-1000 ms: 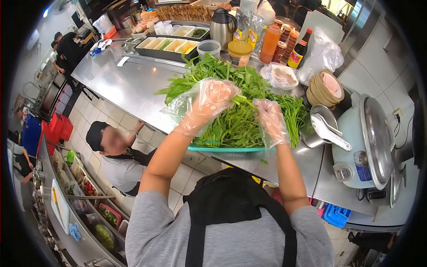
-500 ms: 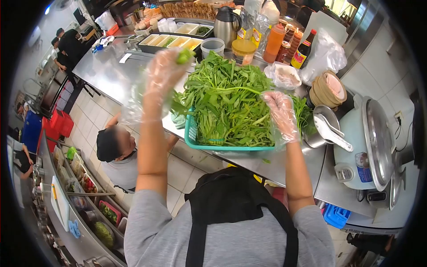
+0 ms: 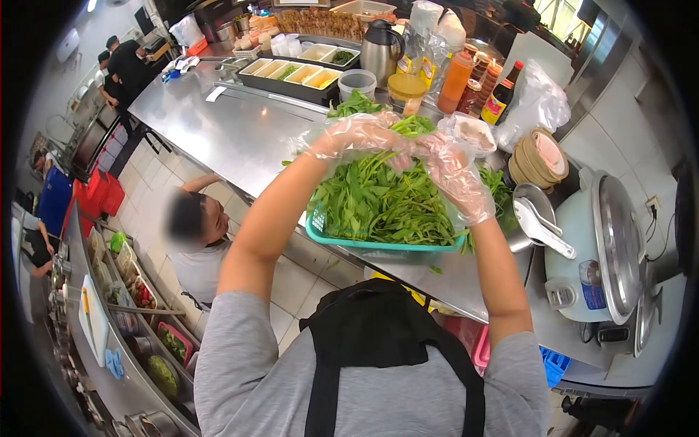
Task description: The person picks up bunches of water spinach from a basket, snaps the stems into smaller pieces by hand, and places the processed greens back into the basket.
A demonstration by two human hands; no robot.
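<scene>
A teal plastic basket point(image 3: 349, 245) heaped with long-stemmed leafy greens point(image 3: 371, 200) sits at the counter's near edge. Both my hands wear loose clear plastic gloves. My left hand point(image 3: 364, 136) reaches across the far part of the heap, its fingers curled around greens. Close against it, my right hand point(image 3: 445, 162) is closed on stems at the heap's right side. The fingertips of the two hands nearly meet, and a leafy tuft point(image 3: 413, 126) shows just beyond them. Gloves and leaves partly hide the grip.
Behind the basket stand a tub point(image 3: 357, 86), a yellow-lidded jar point(image 3: 408, 93), a thermos jug point(image 3: 380, 54) and sauce bottles point(image 3: 455, 80). To the right are a metal pot with a white ladle point(image 3: 542, 233) and a large cooker point(image 3: 575, 269). Another person point(image 3: 200, 233) is low at the left.
My left hand, raised at the left with a bit of green, has swung right and down onto the heap. My right hand has shifted up and inward to meet it.
</scene>
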